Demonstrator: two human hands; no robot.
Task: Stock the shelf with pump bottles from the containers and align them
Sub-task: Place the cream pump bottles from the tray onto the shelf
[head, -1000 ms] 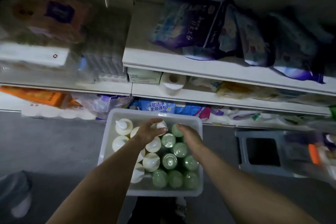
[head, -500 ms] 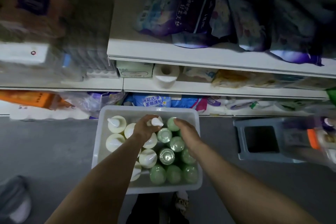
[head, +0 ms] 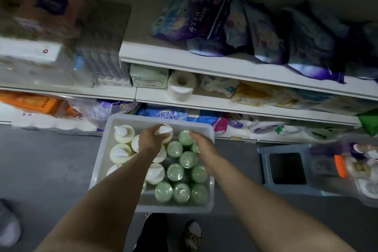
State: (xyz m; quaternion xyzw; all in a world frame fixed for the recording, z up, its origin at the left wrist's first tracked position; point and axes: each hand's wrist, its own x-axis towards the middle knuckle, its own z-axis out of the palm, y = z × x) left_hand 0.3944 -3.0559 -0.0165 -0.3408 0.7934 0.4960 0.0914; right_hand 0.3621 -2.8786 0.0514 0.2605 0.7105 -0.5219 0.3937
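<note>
Grey floor (head: 51,170) is carrying a translucent bin (head: 102,161) below three white shelves (head: 225,65) that are holding tissue packs and one paper roll (head: 181,86). Inside the bin I am counting about seven cream pump bottles (head: 120,152) left and about ten green bottles (head: 181,192) right. My left grip (head: 152,141) is closing around a cream bottle's pump (head: 164,130); my right grip (head: 204,147) is curling onto a back green bottle (head: 185,137). One blue pack (head: 163,113) is reading "深层洁净".

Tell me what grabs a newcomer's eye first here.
The white bin on the floor, with cream pump bottles on its left and green bottles on its right. The left hand grips a cream pump bottle at the far edge; the right hand reaches onto the green ones.
</note>
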